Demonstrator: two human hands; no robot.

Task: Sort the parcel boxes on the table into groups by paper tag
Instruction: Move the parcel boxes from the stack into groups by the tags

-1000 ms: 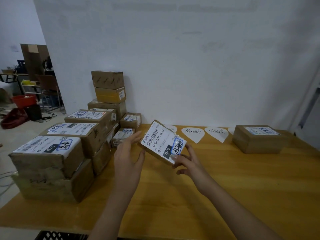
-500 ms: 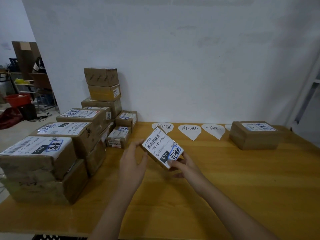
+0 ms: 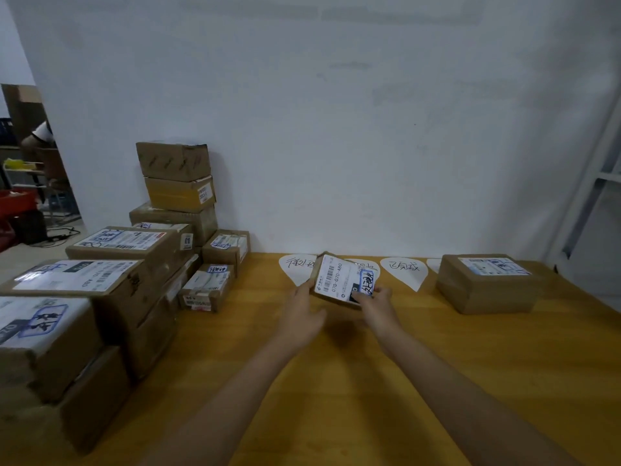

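Above the far middle of the tabletop (image 3: 437, 381), a small parcel box (image 3: 341, 280) is held off the surface between both hands, its labelled face tilted toward the camera. The left hand (image 3: 302, 314) is closed on the box's left edge; the right hand (image 3: 378, 306) is closed on its lower right corner, thumb on the label. The box's long axis runs from near to far, leaning slightly right at the near end. Directly behind the box lie the white paper tags (image 3: 405, 272), in a row along the wall; the box partly hides the middle one. One sorted box (image 3: 487, 284) rests to the right, beyond the tags. The unsorted stack (image 3: 134, 264) stands at the left. Judged from this, placement calls for a short forward reach, both hands about equally near.
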